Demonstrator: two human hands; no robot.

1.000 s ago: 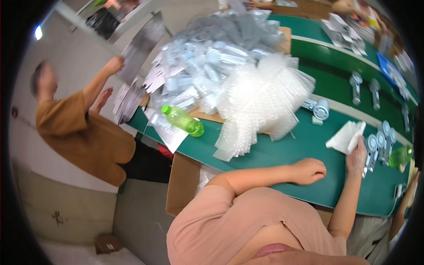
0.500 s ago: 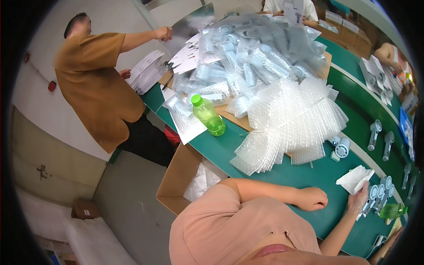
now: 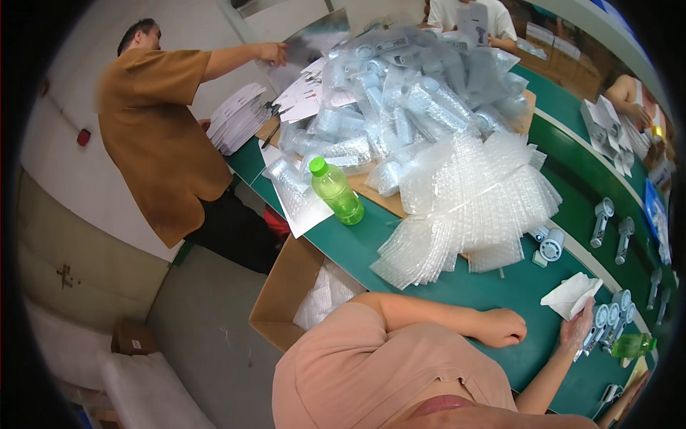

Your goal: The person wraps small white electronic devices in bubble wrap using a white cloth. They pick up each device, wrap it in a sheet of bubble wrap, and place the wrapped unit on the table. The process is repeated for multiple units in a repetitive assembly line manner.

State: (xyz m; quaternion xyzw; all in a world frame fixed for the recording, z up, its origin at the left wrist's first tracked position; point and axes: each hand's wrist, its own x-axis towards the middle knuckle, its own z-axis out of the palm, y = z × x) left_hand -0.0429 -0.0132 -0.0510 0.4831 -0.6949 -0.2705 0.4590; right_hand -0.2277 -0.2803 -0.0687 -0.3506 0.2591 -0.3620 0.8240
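Observation:
My left hand [image 3: 504, 329] lies as a closed fist on the green table [image 3: 400, 250], with nothing in it. My right hand [image 3: 580, 330] grips a white cloth [image 3: 570, 294] just to the right of the fist. Several small grey-and-white devices [image 3: 607, 318] lie beside my right hand. A fanned stack of bubble-wrap bags [image 3: 471, 207] lies on the table beyond both hands.
A green plastic bottle [image 3: 336, 191] stands left of the bags. Behind it is a heap of wrapped items [image 3: 407, 93]. An open cardboard box [image 3: 286, 293] sits on the floor. A person in a brown shirt [image 3: 161, 136] reaches toward papers [image 3: 239, 118]. More devices [image 3: 604, 218] lie to the right.
The view has swung so the table sits further right. My fist and my cloth-holding hand stay in place on the table. The person in brown keeps an arm stretched toward the papers.

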